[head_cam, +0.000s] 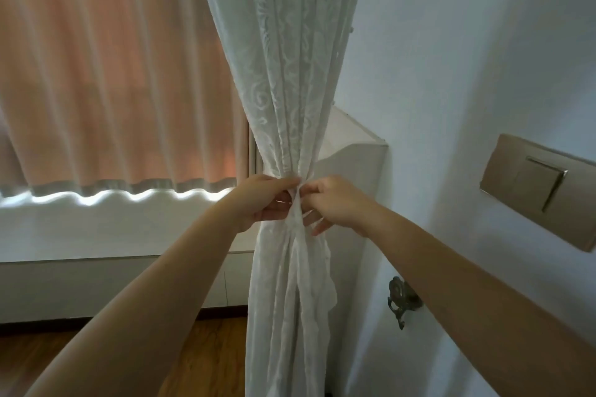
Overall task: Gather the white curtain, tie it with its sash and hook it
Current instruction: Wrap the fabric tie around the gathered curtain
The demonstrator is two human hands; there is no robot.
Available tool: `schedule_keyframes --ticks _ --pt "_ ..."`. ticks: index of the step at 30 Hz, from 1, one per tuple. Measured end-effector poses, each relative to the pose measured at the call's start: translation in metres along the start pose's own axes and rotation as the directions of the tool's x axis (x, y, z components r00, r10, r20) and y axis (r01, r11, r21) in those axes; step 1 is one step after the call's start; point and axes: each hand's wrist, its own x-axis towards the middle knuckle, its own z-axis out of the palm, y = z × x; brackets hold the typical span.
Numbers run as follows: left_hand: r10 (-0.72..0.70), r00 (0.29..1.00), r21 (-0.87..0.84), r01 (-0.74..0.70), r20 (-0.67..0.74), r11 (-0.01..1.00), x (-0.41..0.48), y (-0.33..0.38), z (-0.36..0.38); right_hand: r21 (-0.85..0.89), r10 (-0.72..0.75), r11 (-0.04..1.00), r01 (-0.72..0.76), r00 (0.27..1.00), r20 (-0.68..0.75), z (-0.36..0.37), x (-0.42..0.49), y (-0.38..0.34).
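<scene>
left hand (262, 200) grips the gathered curtain (283, 90); right hand (335, 203) pinches the sash (296, 207) on it; hook (401, 298) right of curtain.

The curtain (283, 90) hangs at centre, between the drape (113, 74) on the left and the wall (451, 74) on the right. Both hands meet at its waist. The left hand (261, 200) is on its left side and the right hand (335, 203) on its right, with the sash (296, 203) between them. The hook (398, 296) is on the wall, right of the curtain and below the right hand. The switch plate (535, 190) sits farther right, higher up. The ledge (96, 226) runs below the drape.
</scene>
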Motion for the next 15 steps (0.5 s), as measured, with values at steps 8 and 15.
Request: schedule_keyframes --ticks 8,15 --pt "0.028 0.998 0.049 -0.03 0.048 0.998 -0.008 0.003 0.001 0.27 0.049 0.962 -0.022 0.995 -0.092 0.0 0.005 0.009" --pt "0.031 0.999 0.121 -0.035 0.034 0.992 -0.011 0.001 0.006 0.141 -0.084 0.985 0.103 0.988 -0.132 0.003 0.009 0.024"
